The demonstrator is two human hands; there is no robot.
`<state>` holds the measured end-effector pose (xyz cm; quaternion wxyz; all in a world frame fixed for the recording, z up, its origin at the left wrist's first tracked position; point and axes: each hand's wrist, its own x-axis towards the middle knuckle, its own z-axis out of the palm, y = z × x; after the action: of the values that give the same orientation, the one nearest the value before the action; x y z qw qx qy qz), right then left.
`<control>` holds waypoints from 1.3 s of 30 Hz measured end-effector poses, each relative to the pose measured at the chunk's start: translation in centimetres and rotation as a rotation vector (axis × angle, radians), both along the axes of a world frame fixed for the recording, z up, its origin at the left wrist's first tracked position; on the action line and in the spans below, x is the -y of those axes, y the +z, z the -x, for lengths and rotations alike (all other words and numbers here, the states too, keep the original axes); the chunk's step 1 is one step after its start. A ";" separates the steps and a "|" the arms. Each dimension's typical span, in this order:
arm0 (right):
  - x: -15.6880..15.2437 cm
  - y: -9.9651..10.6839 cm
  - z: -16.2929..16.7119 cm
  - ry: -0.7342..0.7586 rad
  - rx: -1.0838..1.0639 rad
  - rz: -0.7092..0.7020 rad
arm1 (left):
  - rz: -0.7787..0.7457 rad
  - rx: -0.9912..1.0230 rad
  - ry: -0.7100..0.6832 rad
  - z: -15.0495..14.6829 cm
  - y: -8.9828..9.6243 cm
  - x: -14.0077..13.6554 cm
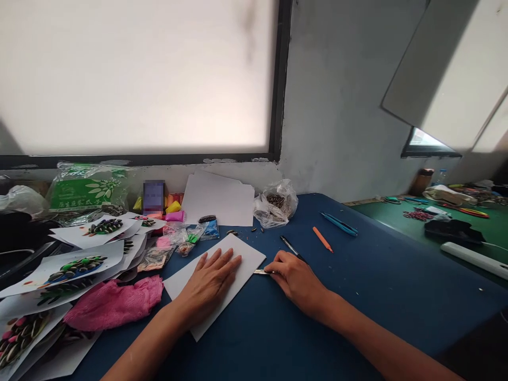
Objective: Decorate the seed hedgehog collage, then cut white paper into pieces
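Observation:
My left hand (214, 283) lies flat with fingers stretched out on a folded-looking sheet of white paper (238, 254), covering part of it. Beside the paper's right corner, my right hand (296, 280) is closed in a pinch on a thin, pale, blade-like piece (260, 272), whose tip points left at the paper's edge; its other end is hidden in the fingers. A black pen (291, 246) rests just behind my right hand. Farther right are an orange marker (323, 239) and blue tweezers (339, 223).
White sheets with sunflower-seed pictures (75, 267) pile up on the left, near a pink cloth (119, 301). Blank paper (218, 201) and a plastic bag of seeds (278, 203) stand by the wall. Bagged coloured clay (174, 216) lies left of them. A green table (381, 217) adjoins at right.

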<state>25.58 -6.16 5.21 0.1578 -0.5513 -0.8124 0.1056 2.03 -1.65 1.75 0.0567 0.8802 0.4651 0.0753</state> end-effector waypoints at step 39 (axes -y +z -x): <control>0.9 -1.0 1.2 0.115 -0.053 0.002 | 0.069 0.074 -0.137 0.1 -0.1 -0.2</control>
<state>24.40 -7.06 4.24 0.1723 -0.5008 -0.8383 0.1299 1.95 -1.50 1.64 0.1089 0.9042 0.4035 0.0878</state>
